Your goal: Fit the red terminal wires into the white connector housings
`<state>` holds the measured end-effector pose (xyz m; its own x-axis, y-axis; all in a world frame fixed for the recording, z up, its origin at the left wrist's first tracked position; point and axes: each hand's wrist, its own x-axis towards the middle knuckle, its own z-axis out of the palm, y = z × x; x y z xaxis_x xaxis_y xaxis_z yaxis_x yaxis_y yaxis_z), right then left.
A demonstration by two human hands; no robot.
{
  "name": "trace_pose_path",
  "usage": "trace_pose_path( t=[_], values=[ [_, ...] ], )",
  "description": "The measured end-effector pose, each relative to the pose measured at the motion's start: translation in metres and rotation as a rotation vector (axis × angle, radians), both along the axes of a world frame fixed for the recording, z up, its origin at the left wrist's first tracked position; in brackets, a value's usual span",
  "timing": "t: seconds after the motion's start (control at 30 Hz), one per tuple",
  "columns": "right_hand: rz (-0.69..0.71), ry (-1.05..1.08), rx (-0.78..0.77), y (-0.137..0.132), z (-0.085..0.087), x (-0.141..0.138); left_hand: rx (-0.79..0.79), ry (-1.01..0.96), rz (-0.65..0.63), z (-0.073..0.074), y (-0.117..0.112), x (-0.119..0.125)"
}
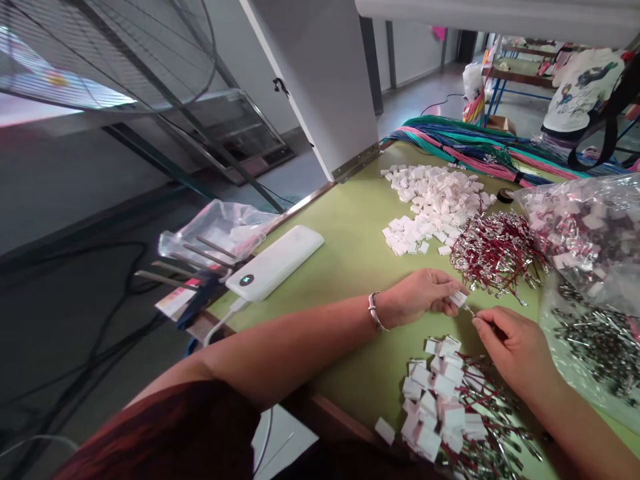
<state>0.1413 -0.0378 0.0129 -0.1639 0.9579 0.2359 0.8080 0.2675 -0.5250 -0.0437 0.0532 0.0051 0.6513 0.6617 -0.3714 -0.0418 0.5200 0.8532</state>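
Between thumb and fingers my left hand [430,293] pinches a small white plastic connector housing [458,298]. My right hand [515,343] is closed on a short wire lead with a metal terminal [469,311], its tip at the edge of the housing. Most of that wire is hidden in my fingers. Beyond my hands lie a pile of loose white housings [430,200] and a heap of dark red leads with shiny terminals [500,253]. Nearer to me, housings with leads attached [440,400] form another pile.
A white power bank [277,263] with a cable lies left on the green table [345,233]. Clear bags of parts [590,233] stand at the right. Bundled coloured wires [480,150] and black tape [505,195] are at the back. A person in a white shirt [583,90] is farther off.
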Motion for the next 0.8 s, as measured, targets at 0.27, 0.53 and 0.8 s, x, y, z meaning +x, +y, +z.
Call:
trace_pose_path(
  t=[0.27, 0.53, 0.8],
  values=[
    [0.047, -0.148, -0.026, -0.001, -0.001, 0.002, 0.150, 0.025, -0.091, 0.002, -0.004, 0.002],
    [0.117, 0.022, -0.253, 0.003, 0.009, 0.003, 0.482, 0.105, -0.269, 0.012, -0.010, -0.004],
    [0.061, 0.159, -0.122, -0.001, 0.006, -0.004, 0.273, -0.026, -0.215, 0.002, -0.009, 0.005]
  ],
)
